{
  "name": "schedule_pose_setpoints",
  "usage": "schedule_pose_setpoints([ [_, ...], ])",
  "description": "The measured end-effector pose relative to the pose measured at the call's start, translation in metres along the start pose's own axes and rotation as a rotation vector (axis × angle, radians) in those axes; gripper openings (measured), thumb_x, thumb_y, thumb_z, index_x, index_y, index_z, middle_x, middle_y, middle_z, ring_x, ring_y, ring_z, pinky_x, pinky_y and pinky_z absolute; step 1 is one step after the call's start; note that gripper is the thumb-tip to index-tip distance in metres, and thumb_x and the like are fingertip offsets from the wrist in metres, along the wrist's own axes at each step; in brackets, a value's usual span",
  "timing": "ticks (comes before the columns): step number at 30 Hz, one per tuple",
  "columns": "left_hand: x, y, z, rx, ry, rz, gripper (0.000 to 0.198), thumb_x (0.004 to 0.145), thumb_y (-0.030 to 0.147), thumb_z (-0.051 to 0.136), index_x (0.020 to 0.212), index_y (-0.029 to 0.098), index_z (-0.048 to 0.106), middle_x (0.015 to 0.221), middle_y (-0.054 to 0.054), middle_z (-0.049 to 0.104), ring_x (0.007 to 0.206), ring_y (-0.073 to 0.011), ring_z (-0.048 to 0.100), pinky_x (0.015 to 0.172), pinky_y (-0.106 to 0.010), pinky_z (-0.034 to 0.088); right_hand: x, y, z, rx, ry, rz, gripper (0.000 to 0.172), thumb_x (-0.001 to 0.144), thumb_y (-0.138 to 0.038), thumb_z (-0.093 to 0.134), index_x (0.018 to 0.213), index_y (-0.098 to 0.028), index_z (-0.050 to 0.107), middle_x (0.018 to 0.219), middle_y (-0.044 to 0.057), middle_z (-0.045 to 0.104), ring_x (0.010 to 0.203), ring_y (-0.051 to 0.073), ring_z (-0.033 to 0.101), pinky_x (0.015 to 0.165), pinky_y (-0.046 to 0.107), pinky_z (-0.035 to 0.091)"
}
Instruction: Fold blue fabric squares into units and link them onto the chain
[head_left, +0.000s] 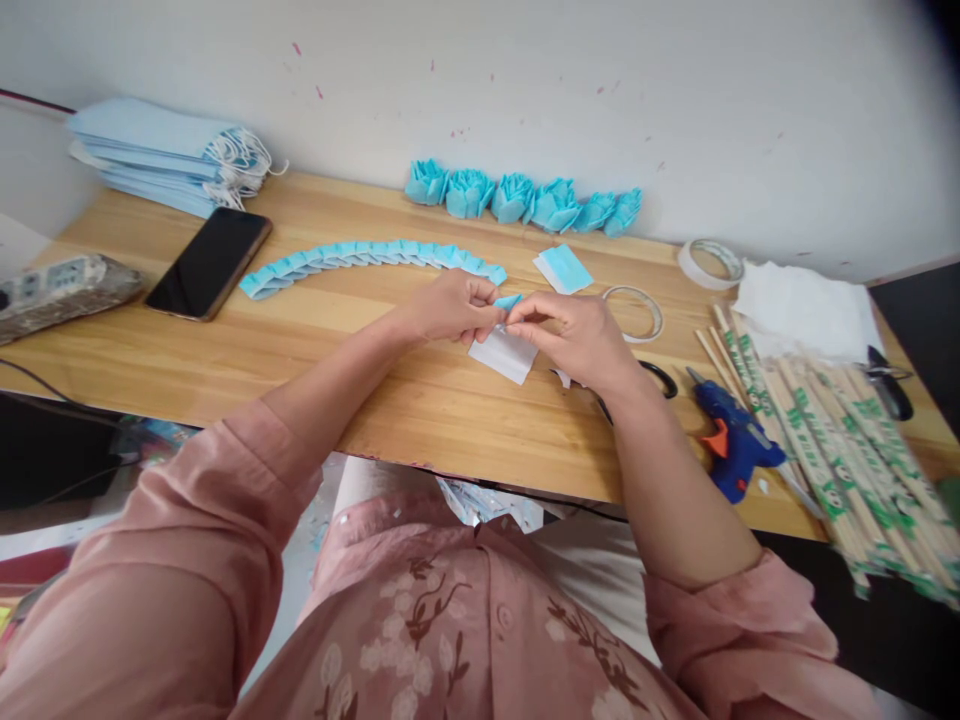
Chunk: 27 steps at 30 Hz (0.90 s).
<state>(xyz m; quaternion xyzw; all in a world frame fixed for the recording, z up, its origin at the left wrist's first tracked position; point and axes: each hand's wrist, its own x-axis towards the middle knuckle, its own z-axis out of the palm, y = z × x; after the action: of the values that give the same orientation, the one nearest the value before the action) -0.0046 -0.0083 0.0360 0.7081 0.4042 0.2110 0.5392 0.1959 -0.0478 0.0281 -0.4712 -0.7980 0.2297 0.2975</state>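
Note:
Near the middle of the wooden table, my left hand and my right hand meet with pinched fingertips on a small folded blue piece. It looks like thin sheet material, blue on one face. Just under the fingers lies a pale square sheet; whether it joins the blue piece I cannot tell. A curved row of folded blue pieces stretches left from beside my left hand. Behind my right hand rests a small stack of blue squares. Scissors lie partly hidden under my right forearm.
Blue fabric-like flowers line the wall. Left are stacked blue sheets with white cords, a phone and a power strip. Right are tape rolls, a blue glue gun, wrapped chopsticks and white sheets.

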Motion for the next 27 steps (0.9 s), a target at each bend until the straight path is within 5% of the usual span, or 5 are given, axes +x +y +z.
schedule_pose_setpoints([
  [3,-0.001,0.0016,0.0003,-0.008,-0.014,0.013,0.027,0.084,0.008,0.062,0.058,0.014,0.057,0.051,0.003,0.057,0.043,-0.0033,0.048,0.045,-0.016,0.035,0.0003,0.0028,0.0012,-0.003,0.017,0.003,0.01,0.083,-0.023,0.065,0.092,-0.023,0.068,0.087,0.0,0.074,0.079,0.018,0.068,0.075,0.029,0.047],
  [15,0.0003,-0.0018,-0.0008,-0.025,-0.038,0.05,0.025,0.086,0.018,0.067,0.062,0.014,0.059,0.053,0.003,0.059,0.044,-0.0034,0.049,0.046,-0.016,0.037,-0.0013,0.0,0.0006,-0.084,0.02,0.041,0.062,0.085,-0.029,0.065,0.143,-0.028,0.046,0.079,-0.003,0.068,0.073,0.019,0.065,0.072,0.033,0.048],
  [27,0.0032,-0.006,-0.0027,-0.035,-0.033,0.068,0.011,0.083,0.015,0.065,0.072,0.012,0.066,0.06,0.0,0.064,0.05,-0.0057,0.054,0.049,-0.017,0.043,0.0013,0.0033,-0.0011,-0.141,0.09,0.044,0.064,0.084,-0.033,0.064,0.146,-0.026,0.049,0.08,-0.001,0.07,0.072,0.019,0.063,0.072,0.032,0.049],
])
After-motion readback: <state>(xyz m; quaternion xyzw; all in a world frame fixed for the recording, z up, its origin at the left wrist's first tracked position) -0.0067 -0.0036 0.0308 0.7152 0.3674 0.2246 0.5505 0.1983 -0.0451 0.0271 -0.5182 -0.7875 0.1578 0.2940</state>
